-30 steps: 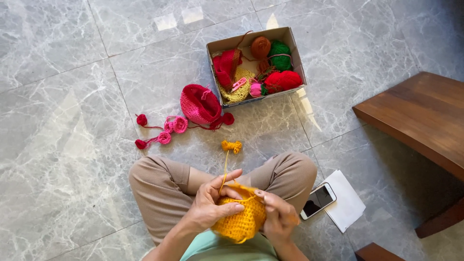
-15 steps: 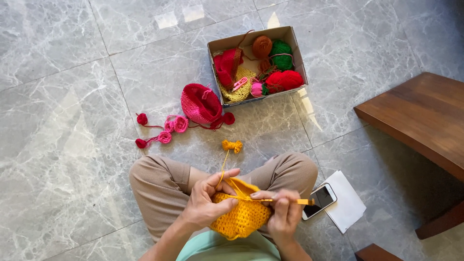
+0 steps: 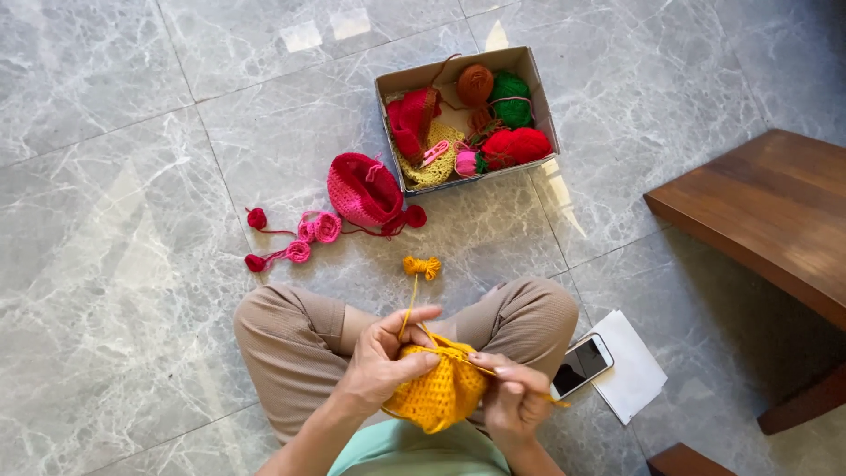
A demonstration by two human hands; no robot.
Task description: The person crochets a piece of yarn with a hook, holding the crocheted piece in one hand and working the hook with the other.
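Fingers [image 3: 414,363] of left hand [image 3: 381,366] clamped on rim of rounded yellow crocheted piece [image 3: 434,388], low in frame centre, over lap. Fingers [image 3: 490,361] of right hand [image 3: 514,398] pinched together around thin yellow crochet hook [image 3: 553,402], tip buried in stitches at rim of piece. Taut yellow strand [image 3: 411,304] running up from between left thumb and forefinger to small yellow yarn bundle [image 3: 421,266] on grey marble floor [image 3: 123,176], just beyond knees in tan trousers [image 3: 291,339].

Likely trouble: working loop slipping off hook if grip eases, undoing a stitch; strand snagging under a knee; small bundle dragged or rolled across slick marble by a firm pull, tangling. Dark smartphone [image 3: 582,365] on white paper sheet [image 3: 627,377], right of centre, close to right knee and at risk of a knock.

Crocheted piece nubbly, soft, bowl-shaped, with dense even stitches. Upper centre: pink-and-red crocheted cap shape [image 3: 361,189], ribbed and domed, with red pompoms and pink coiled discs [image 3: 304,238] trailing on cord to its left. Upper right of centre: open cardboard box [image 3: 389,81], stiff and rectangular, holding fuzzy balls of red, green and brown yarn [image 3: 511,115] plus a pale yellow lacy piece. Right edge: smooth brown wooden bench [image 3: 775,220], polished. Marble glossy, veined, hard, with thin grout lines.
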